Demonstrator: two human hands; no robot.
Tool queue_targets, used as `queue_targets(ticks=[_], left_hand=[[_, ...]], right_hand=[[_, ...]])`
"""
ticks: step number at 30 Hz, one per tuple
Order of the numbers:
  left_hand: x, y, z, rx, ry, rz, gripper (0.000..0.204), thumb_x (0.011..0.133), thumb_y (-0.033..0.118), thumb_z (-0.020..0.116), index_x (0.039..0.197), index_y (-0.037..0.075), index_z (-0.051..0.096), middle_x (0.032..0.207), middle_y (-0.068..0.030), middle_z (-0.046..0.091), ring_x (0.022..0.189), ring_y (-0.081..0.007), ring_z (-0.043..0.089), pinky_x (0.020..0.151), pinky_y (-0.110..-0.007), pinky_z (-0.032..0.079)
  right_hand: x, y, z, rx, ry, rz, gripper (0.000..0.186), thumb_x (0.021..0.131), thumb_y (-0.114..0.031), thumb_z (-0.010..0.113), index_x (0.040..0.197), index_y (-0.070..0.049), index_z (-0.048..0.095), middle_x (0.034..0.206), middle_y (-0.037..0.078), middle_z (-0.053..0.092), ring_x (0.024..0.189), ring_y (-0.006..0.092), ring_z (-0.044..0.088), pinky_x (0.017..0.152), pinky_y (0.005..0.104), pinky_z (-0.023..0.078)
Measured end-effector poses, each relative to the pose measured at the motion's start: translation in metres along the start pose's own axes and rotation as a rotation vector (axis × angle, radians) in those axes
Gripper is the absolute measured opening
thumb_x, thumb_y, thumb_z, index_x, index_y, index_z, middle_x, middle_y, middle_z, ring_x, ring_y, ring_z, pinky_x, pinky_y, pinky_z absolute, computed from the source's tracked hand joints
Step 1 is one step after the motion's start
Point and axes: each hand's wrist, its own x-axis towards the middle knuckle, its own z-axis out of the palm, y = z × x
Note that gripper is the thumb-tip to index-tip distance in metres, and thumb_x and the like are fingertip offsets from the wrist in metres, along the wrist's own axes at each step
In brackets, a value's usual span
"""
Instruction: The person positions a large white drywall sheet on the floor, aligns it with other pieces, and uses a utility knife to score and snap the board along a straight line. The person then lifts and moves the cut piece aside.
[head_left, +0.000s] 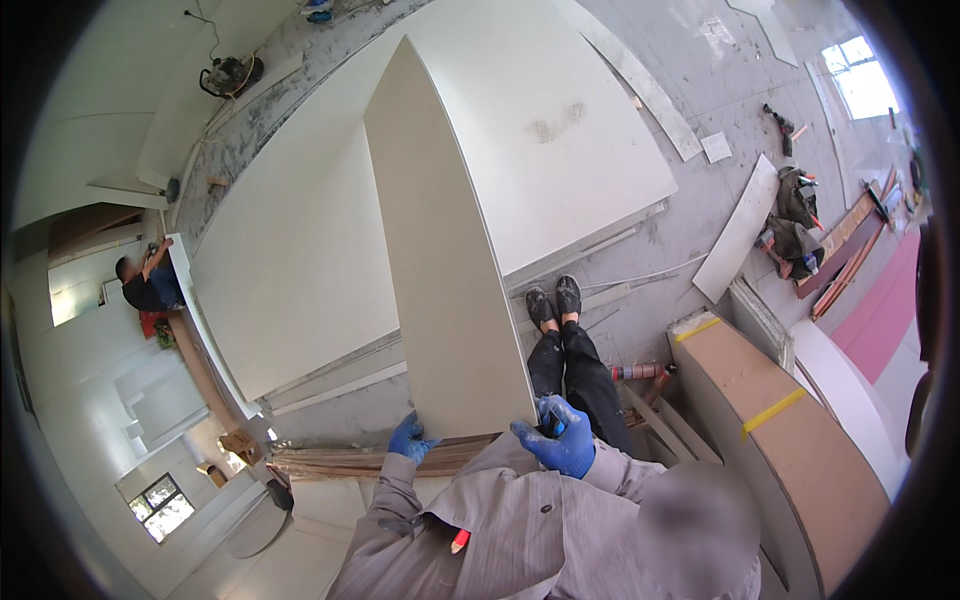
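A long pale board [435, 250] stands tilted out in front of me, its near end close to my chest and its far end narrowing to a corner. My left hand [411, 440], in a blue glove, grips the board's near left corner. At the near right corner is my right hand [560, 440], also gloved in blue, with its fingers curled round a small blue and black tool [550, 422]. The tool's kind cannot be made out. Beneath the board lies a stack of large white sheets [560, 190].
To my right stand tall brown-faced panels with yellow tape [770, 400]. A red cylindrical tool [632, 371] lies near my legs. Bags [795, 245], a drill [780, 125] and narrow offcuts [738, 235] lie on the floor. Another person [150, 278] works at far left.
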Motion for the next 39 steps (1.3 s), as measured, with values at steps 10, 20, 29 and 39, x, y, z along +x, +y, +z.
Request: queue_targets(ticks=[10, 20, 29, 39], left_hand=[[0.012, 0.000, -0.023, 0.011, -0.008, -0.022, 0.058, 0.091, -0.002, 0.042, 0.148, 0.009, 0.047, 0.140, -0.0164, 0.056, 0.127, -0.0411, 0.056, 0.097, -0.068, 0.050], [0.011, -0.003, -0.024, 0.067, -0.002, 0.015, 0.057, 0.094, -0.002, 0.041, 0.149, 0.009, 0.045, 0.139, -0.0211, 0.056, 0.120, -0.0442, 0.061, 0.090, -0.065, 0.057], [0.008, 0.000, -0.021, 0.079, 0.069, -0.006, 0.055, 0.095, -0.003, 0.041, 0.148, 0.010, 0.046, 0.138, -0.0215, 0.056, 0.121, -0.0453, 0.060, 0.091, -0.066, 0.056], [0.037, -0.014, -0.059, -0.048, 0.120, -0.047, 0.046, 0.099, 0.007, 0.046, 0.145, 0.012, 0.051, 0.138, -0.0191, 0.055, 0.124, -0.0429, 0.056, 0.093, -0.068, 0.053]], right_hand=[[-0.003, 0.039, -0.007, 0.064, -0.035, 0.048, 0.019, 0.086, -0.005, 0.080, 0.097, -0.001, 0.064, 0.091, 0.000, 0.065, 0.082, 0.0051, 0.057, 0.074, 0.0238, 0.048], [-0.004, 0.046, -0.012, 0.196, 0.008, 0.157, 0.036, 0.084, -0.007, 0.080, 0.077, -0.004, 0.045, 0.072, -0.002, 0.040, 0.069, 0.0083, 0.036, 0.061, 0.0264, 0.036], [-0.005, 0.052, -0.007, 0.206, 0.021, 0.089, 0.036, 0.084, -0.008, 0.081, 0.077, -0.004, 0.047, 0.071, -0.002, 0.040, 0.069, 0.0082, 0.036, 0.060, 0.0265, 0.036], [-0.006, 0.039, -0.010, 0.077, -0.109, -0.025, 0.018, 0.087, -0.004, 0.077, 0.100, -0.001, 0.064, 0.084, -0.003, 0.062, 0.079, 0.0033, 0.052, 0.070, 0.0236, 0.047]])
